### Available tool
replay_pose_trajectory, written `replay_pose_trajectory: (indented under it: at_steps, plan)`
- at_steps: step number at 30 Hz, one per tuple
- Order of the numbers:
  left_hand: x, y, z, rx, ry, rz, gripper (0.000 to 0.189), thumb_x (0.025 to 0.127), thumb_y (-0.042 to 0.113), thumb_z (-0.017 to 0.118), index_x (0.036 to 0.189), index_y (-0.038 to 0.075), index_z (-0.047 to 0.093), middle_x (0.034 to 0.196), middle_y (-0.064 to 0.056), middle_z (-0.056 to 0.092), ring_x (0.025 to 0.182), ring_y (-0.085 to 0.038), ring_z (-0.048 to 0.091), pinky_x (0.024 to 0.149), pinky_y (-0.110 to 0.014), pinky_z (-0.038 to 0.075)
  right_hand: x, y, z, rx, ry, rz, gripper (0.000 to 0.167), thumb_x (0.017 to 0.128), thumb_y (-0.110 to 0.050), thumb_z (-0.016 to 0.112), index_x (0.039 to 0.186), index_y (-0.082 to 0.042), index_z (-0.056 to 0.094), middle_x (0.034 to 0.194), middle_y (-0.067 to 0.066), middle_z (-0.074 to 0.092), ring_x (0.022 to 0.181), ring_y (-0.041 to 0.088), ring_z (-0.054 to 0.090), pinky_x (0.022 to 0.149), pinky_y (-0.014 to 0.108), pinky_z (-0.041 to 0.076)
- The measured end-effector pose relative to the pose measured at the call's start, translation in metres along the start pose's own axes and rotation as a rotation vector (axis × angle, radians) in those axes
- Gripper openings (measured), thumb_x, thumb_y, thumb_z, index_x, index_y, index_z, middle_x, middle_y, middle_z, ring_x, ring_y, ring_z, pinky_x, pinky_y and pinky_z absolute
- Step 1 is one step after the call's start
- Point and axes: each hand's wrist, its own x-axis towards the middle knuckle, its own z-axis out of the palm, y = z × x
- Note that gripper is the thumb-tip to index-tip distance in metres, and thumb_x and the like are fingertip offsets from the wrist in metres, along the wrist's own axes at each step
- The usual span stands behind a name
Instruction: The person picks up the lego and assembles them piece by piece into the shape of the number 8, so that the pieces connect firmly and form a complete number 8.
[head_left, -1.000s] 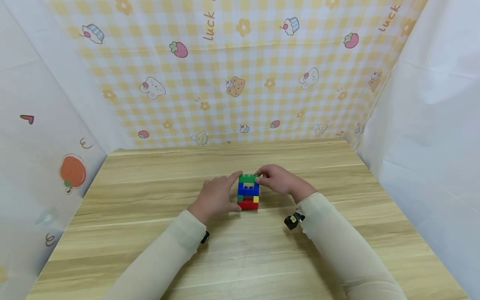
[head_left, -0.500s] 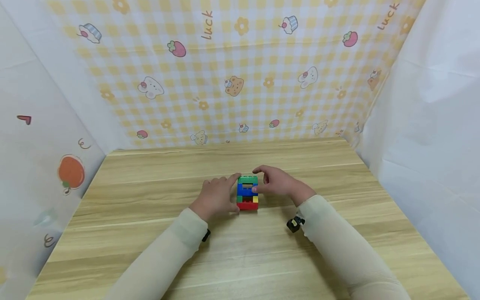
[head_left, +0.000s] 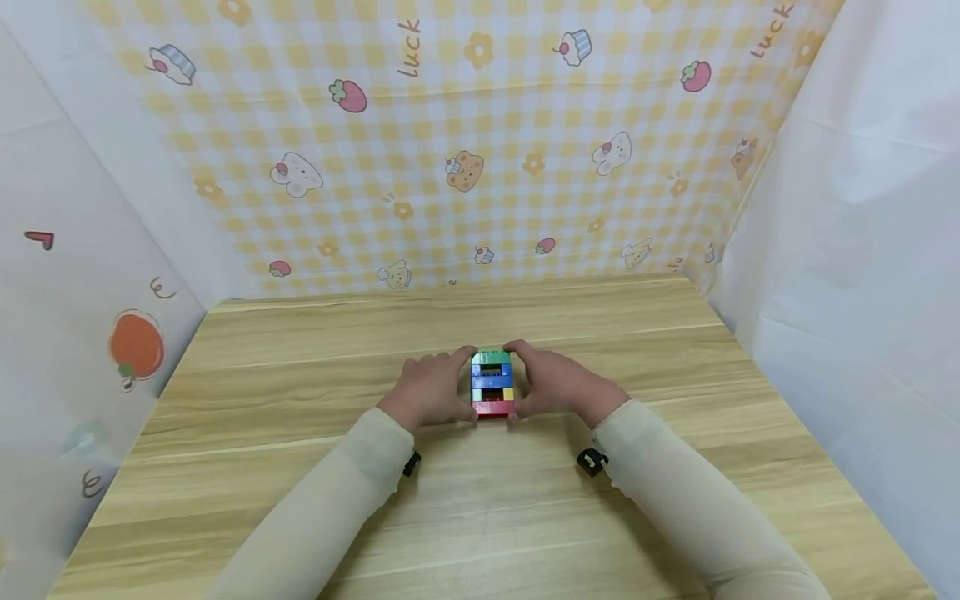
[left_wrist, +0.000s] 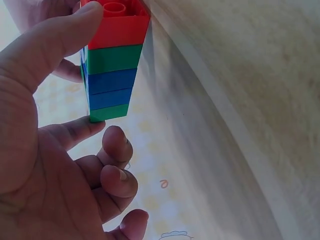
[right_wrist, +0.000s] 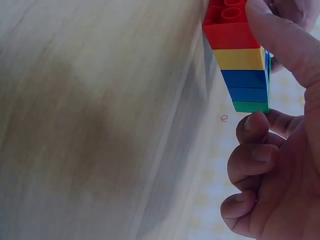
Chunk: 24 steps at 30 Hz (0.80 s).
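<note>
A small stack of toy building bricks (head_left: 492,382) lies on the wooden table between the two hands. It has a red brick at the near end, a green one at the far end, and blue ones between, with two gaps through it. My left hand (head_left: 429,390) pinches its left side, thumb on the red brick (left_wrist: 120,31) and index finger at the green end. The right hand (head_left: 561,383) pinches the right side likewise. A yellow brick (right_wrist: 239,59) shows in the right wrist view, and a small green brick (left_wrist: 114,59) on the opposite side.
The wooden table (head_left: 480,508) reaches back to a yellow checked cloth (head_left: 420,167) with printed figures. White cloths hang at the left (head_left: 67,333) and right (head_left: 847,275). Black wrist devices show under both sleeves.
My right thumb has gone from the green end, past the blue bricks, down to the red brick, while its index finger stays near the green end. The left hand keeps its hold.
</note>
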Motion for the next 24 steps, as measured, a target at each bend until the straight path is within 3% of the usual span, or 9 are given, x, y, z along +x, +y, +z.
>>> replay_pose_trajectory:
  at_steps: [7, 12, 19, 24]
  plan:
    - [0.004, -0.004, -0.001, -0.156, -0.078, -0.042, 0.105, 0.077, 0.043, 0.093, 0.164, 0.024, 0.037, 0.156, -0.005, 0.056, 0.142, -0.034, 0.052, 0.123, -0.066, 0.021, 0.004, 0.004, -0.003, 0.081, -0.069, 0.004, 0.104, 0.078, -0.037, 0.095, 0.162, -0.024, 0.035, 0.116, 0.005, 0.065, 0.101, 0.024, 0.059, 0.092, 0.044, 0.053]
    - [0.009, -0.009, 0.0, -0.227, -0.139, -0.08, 0.1, 0.081, 0.042, 0.091, 0.164, 0.026, 0.038, 0.159, -0.006, 0.052, 0.142, -0.035, 0.05, 0.121, -0.069, 0.025, 0.013, 0.012, -0.003, 0.165, -0.13, 0.041, 0.101, 0.078, -0.036, 0.094, 0.162, -0.029, 0.037, 0.124, 0.005, 0.06, 0.108, 0.026, 0.054, 0.096, 0.046, 0.048]
    - [0.015, -0.011, -0.001, -0.284, -0.154, -0.116, 0.101, 0.081, 0.038, 0.09, 0.165, 0.028, 0.036, 0.163, -0.005, 0.048, 0.149, -0.039, 0.041, 0.123, -0.069, 0.021, 0.019, 0.015, -0.006, 0.183, -0.148, 0.069, 0.103, 0.078, -0.038, 0.093, 0.164, -0.031, 0.036, 0.128, 0.007, 0.06, 0.111, 0.028, 0.054, 0.102, 0.05, 0.046]
    - [0.017, -0.013, -0.001, -0.309, -0.168, -0.125, 0.102, 0.081, 0.037, 0.09, 0.166, 0.03, 0.033, 0.166, -0.003, 0.044, 0.153, -0.039, 0.036, 0.122, -0.069, 0.023, 0.021, 0.015, -0.006, 0.182, -0.148, 0.074, 0.103, 0.08, -0.039, 0.092, 0.164, -0.032, 0.035, 0.132, 0.007, 0.059, 0.114, 0.028, 0.052, 0.104, 0.052, 0.045]
